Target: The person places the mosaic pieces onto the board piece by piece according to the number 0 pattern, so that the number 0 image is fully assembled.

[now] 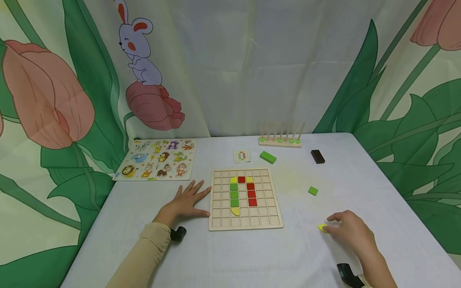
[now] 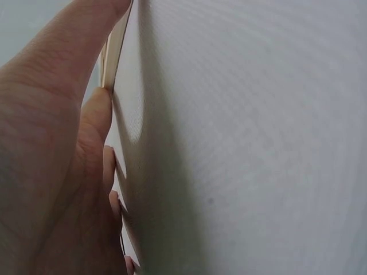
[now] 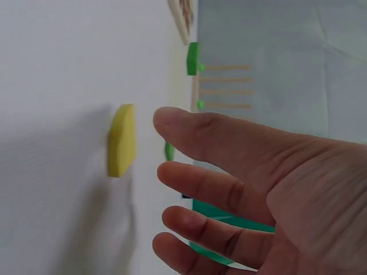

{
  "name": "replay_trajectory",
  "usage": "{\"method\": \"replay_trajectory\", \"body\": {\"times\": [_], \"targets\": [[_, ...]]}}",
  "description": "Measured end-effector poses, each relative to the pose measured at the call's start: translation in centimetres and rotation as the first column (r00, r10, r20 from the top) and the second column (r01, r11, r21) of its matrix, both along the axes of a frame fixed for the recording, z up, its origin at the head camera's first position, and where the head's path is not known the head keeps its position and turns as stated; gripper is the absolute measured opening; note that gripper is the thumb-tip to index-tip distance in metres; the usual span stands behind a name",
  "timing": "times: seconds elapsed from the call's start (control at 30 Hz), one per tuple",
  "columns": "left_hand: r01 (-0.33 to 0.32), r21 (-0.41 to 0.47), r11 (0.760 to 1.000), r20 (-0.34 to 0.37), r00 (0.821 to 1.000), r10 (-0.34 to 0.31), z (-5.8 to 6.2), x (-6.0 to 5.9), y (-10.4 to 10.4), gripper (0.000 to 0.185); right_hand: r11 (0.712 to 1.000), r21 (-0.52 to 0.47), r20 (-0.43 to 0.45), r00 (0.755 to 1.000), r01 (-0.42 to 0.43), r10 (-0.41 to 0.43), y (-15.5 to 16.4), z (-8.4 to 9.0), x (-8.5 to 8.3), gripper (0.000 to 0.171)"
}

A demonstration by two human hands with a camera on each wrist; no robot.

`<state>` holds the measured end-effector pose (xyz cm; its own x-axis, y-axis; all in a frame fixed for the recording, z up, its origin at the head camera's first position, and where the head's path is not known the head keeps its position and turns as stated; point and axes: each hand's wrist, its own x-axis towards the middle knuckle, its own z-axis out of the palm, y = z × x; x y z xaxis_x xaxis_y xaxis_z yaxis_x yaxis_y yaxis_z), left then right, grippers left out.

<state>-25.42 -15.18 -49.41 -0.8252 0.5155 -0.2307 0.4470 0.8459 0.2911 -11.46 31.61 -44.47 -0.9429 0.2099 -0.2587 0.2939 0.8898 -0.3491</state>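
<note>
My left hand (image 1: 185,204) lies with fingers spread at the left side of a wooden grid board (image 1: 270,220). Thumb and index fingertips touch its edge, also seen in the left wrist view on the board's side (image 2: 116,54). On the grid, green squares (image 1: 234,194), red squares (image 1: 251,194) and yellow quarter-round pieces (image 1: 235,211) form an arch. To the right, my right hand (image 1: 351,232) hovers close to a yellow quarter-round piece (image 3: 121,141) lying on the cloth. The right wrist view shows a gap between that piece and the loosely bent fingers.
A green square (image 1: 313,191) lies right of the board. Behind are a small pattern card (image 1: 241,156), a green block (image 1: 268,157), a dark block (image 1: 317,156) and a peg rack (image 1: 280,143). An animal picture board (image 1: 155,160) stands back left.
</note>
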Motion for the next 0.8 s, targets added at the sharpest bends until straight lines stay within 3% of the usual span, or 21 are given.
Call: {"method": "replay_trajectory", "body": {"times": [0.23, 0.43, 0.63, 0.8], "targets": [[-0.005, -0.006, 1.000, 0.001, 1.000, 0.005, -0.1, 0.0, -0.1, 0.092, 0.999, 0.032, -0.008, 1.000, -0.002, 0.002, -0.1, -1.6, 0.3, 0.032], [-0.010, -0.003, 1.000, 0.007, 1.000, 0.010, 0.0, 0.0, 0.0, 0.093, 0.998, 0.057, -0.057, 0.998, -0.038, 0.041, -0.3, -1.9, 0.0, 0.023], [-0.015, -0.002, 1.000, 0.007, 1.000, 0.015, 0.1, 0.0, 0.1, 0.093, 0.988, 0.099, -0.085, 0.988, -0.117, 0.126, -0.7, -1.7, -1.4, 0.017], [-0.012, -0.005, 1.000, 0.005, 1.000, 0.012, 0.0, 0.0, 0.1, 0.093, 0.969, 0.141, -0.145, 0.964, -0.203, 0.223, -1.2, -1.8, -3.1, 0.015]]}}
